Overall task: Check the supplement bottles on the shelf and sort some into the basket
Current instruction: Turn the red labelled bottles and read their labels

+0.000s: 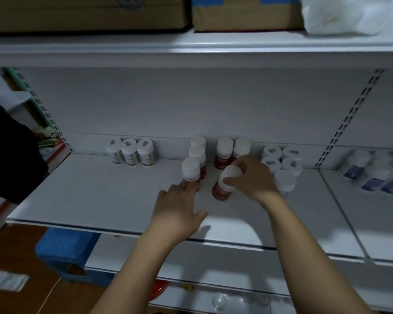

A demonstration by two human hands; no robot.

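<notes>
Head view: a white shelf (100,196) runs across the middle of the frame, and the bottles stand toward its back edge.

The right hand (252,177), just right of centre, has its fingers (237,167) curled round the white cap and upper body of a red bottle (222,189). That bottle is tilted, cap up and to the right, base low near the shelf. Whether the base touches the shelf cannot be told.

The left hand (179,209), at centre, lies palm down over the shelf with its fingers straight and its thumb spread to the right. It holds nothing, and its fingertips reach the foot of the front bottle (191,169) in a row of three white-capped bottles (197,149) that runs toward the back.

Two more red bottles (225,151) stand upright at the back, behind the right hand. A trio of white bottles (132,154) stands left of centre, well apart from the hands. A cluster of white bottles (281,164) sits just right of the right hand. On the next shelf panel at the far right are blue-labelled bottles (372,175), blurred.

The top shelf carries cardboard boxes (89,12) and a white bag (349,14). A dark sleeve (7,155) fills the left edge, and a blue plastic box (64,250) sits at lower left below the shelf.
</notes>
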